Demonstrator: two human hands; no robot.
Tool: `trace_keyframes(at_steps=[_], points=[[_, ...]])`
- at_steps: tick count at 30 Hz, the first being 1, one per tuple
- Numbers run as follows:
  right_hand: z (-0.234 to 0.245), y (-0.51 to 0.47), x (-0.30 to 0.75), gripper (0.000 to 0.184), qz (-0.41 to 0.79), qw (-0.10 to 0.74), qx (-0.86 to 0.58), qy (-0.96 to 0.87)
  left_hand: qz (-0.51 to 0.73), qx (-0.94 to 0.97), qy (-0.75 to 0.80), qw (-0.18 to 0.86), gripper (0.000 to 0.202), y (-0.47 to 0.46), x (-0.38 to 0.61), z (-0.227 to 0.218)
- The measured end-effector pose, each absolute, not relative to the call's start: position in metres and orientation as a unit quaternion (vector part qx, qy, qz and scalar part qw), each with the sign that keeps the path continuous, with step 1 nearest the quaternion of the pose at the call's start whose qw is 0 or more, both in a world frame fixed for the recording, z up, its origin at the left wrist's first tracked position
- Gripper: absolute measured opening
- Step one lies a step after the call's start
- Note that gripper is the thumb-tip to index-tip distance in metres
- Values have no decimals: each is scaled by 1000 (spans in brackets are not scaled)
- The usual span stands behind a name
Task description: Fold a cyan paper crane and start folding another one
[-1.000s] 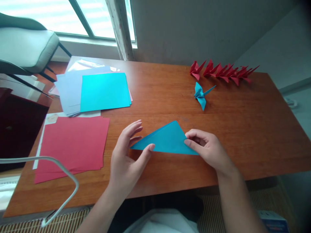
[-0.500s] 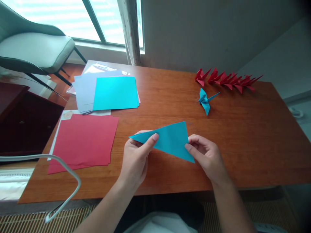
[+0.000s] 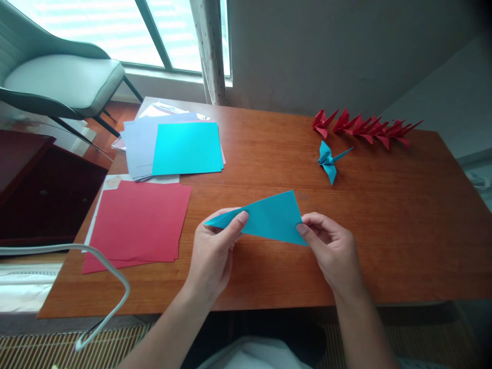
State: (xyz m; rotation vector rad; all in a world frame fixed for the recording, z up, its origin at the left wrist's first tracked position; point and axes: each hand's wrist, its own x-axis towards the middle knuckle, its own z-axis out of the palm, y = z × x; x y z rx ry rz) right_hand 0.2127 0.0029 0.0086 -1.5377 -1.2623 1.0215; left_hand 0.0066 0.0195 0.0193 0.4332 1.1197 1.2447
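Note:
A folded sheet of blue origami paper point(image 3: 272, 218) is held up above the table between both hands. My left hand point(image 3: 215, 251) is closed on its pointed left end, thumb on top and fingers underneath. At the right edge, my right hand point(image 3: 332, 251) pinches the paper between thumb and fingertips. Beyond the paper, a finished blue paper crane point(image 3: 327, 162) stands on the table. Behind it is a row of several red paper cranes point(image 3: 376, 129), one of them point(image 3: 324, 123) set slightly apart on the left.
The wooden table point(image 3: 384, 230) carries a stack of red paper point(image 3: 140, 220) at left. Farther back lie blue sheets point(image 3: 188, 148) over pale lilac paper point(image 3: 140, 146). A white curved tube point(image 3: 115, 274) crosses the table's left front corner. A chair point(image 3: 65, 82) stands beyond.
The folded paper has tilted, its lower right corner rising a little. Both hands keep their grip. The whole view has shifted slightly, so the table's things appear a bit farther right.

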Motion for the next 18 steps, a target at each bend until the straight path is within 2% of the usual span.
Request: trace_keyframes(at_steps=[6,13,18], points=[[3,2,216,9,431,446,-608,-496,552,193,490,647,17,18,6,20],[2,0,217,10,442,443,-608,-489,549,200,490,647,16,17,3,20],[14,9,217,13,484,380,-571,-543,531,223,495,651,18,18,3,21]])
